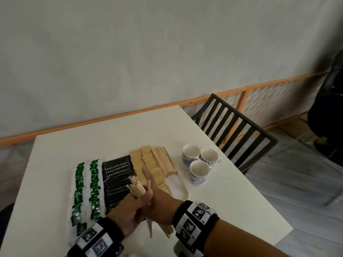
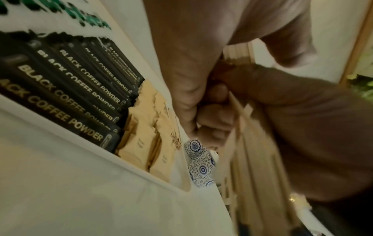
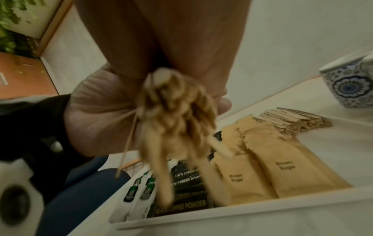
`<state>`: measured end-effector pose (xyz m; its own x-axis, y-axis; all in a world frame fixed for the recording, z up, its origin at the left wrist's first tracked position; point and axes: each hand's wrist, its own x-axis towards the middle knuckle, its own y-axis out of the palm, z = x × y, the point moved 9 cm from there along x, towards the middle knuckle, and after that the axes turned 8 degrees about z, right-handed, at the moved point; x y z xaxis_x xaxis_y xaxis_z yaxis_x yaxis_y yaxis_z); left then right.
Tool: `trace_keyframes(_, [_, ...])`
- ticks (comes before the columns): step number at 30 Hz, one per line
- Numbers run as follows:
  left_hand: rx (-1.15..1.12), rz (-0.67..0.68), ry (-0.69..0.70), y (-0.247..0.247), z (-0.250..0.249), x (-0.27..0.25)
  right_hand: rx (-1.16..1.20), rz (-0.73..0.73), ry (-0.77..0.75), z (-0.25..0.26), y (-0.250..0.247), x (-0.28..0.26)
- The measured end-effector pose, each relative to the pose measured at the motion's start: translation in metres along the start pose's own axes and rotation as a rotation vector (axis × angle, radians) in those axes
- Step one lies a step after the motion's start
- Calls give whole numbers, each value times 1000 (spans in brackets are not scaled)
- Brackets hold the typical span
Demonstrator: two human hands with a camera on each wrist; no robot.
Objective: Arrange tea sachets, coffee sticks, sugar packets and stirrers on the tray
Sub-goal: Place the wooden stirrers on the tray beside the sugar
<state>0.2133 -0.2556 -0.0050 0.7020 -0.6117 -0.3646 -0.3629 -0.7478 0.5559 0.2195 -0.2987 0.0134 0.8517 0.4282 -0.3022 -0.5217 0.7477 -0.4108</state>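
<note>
A white tray (image 1: 182, 190) on the table holds rows of green-and-white tea sachets (image 1: 87, 186), black coffee sticks (image 1: 117, 171), brown sugar packets (image 1: 148, 162) and a pile of wooden stirrers (image 1: 165, 160) at its far right. Above the tray's near end, my left hand (image 1: 130, 208) grips a bundle of stirrers (image 1: 136, 188), fingers curled round it (image 2: 212, 111). My right hand (image 1: 159, 199) lies against the bundle's right side with its fingers straight. In the right wrist view the bundle's ends (image 3: 177, 111) point at the camera and are blurred.
Three blue-patterned cups (image 1: 198, 169) stand right of the tray. A dark slatted chair (image 1: 235, 130) is tucked at the table's right edge. The white table (image 1: 232, 201) runs to a wall with an orange rail at the back.
</note>
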Motion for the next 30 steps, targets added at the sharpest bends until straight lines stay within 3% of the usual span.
trace_keyframes(4, [-26, -116, 35, -12, 2, 6, 18, -10, 21, -3, -2, 4])
trace_keyframes(8, [8, -167, 56, -17, -3, 11, 93, -60, 0, -5, -9, 2])
trace_keyframes(13, [-35, -207, 105, -26, -14, 8, 93, -24, -1, -8, -10, -7])
trace_keyframes(17, [-250, -215, 179, -31, -15, 9, 235, 94, 160, -37, 7, -12])
trace_keyframes(20, [-263, -190, 183, -27, -15, 9, 400, 207, 223, -37, 19, -18])
trace_keyframes(23, [-209, -147, 210, -21, -21, 8, 235, 314, 218, -30, 29, -19])
trace_keyframes(26, [-110, -80, 198, -21, -21, 8, 117, 315, 255, -33, 32, -17])
trace_keyframes(30, [257, 42, 207, -17, -11, 0, -370, 257, 158, -42, 20, -20])
